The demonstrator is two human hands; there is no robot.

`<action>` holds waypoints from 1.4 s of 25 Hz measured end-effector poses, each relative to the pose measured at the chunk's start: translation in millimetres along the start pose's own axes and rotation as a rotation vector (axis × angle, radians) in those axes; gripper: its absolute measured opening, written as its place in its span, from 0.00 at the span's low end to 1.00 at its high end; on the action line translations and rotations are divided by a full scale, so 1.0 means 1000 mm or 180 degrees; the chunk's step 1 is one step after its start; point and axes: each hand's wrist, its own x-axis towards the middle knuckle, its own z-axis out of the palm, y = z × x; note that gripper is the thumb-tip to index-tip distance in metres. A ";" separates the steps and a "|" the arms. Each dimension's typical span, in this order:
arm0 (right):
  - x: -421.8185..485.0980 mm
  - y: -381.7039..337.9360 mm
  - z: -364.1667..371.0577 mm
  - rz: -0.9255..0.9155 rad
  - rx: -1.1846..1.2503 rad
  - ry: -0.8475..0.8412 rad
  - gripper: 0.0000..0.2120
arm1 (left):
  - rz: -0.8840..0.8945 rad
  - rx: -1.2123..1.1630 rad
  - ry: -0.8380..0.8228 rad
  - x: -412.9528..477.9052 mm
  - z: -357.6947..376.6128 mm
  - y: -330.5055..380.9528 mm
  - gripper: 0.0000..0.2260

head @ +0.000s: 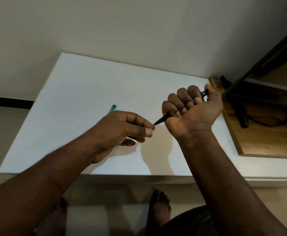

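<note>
Right hand (192, 108) fists a black pen (161, 120), mostly hidden; left hand (120, 132) pinches its tip.

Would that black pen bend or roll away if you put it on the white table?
The slim black pen probably stays stiff: it juts out straight from the fist of the right hand. It looks round, so it may roll on the flat white table. It seems light, since the left hand only pinches its fine tip.
</note>
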 end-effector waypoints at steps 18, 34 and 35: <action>-0.001 0.001 0.001 0.0007 -0.0121 -0.0050 0.23 | -0.0016 -0.0078 -0.0007 0.000 0.000 -0.001 0.03; 0.001 0.000 -0.001 0.0083 0.0018 0.0034 0.22 | 0.0106 -0.0021 0.0060 0.002 0.000 -0.004 0.05; 0.001 0.000 -0.001 0.0087 0.0028 0.0037 0.22 | 0.0112 -0.0018 0.0071 0.001 0.000 -0.003 0.05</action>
